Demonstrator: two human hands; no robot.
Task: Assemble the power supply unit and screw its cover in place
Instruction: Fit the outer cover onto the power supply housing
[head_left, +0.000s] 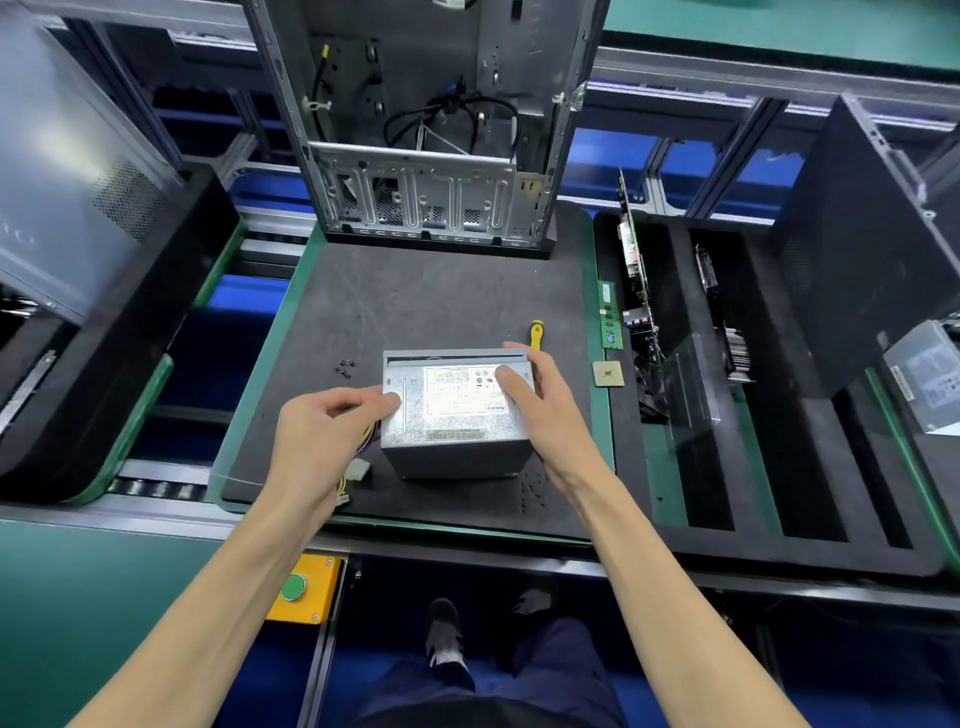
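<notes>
A grey metal power supply unit (457, 415) stands on the black foam mat (415, 301), its cover with a white label facing up. My left hand (327, 431) holds its left edge, thumb on top. My right hand (540, 400) grips the right side, thumb on the label and fingers curled round the far corner. Coloured cables with white connectors (358, 470) hang from the unit's left side beneath my left hand. Several small black screws (344, 368) lie on the mat to the unit's left. A yellow-handled screwdriver (535, 333) lies just behind my right hand.
An open computer case (431, 130) stands at the mat's far edge. A memory stick (610, 314) and a CPU chip (608, 373) lie on the mat's right border. A black foam tray (779, 540) on the right holds upright cards. A yellow box with a green button (298, 587) sits below the bench edge.
</notes>
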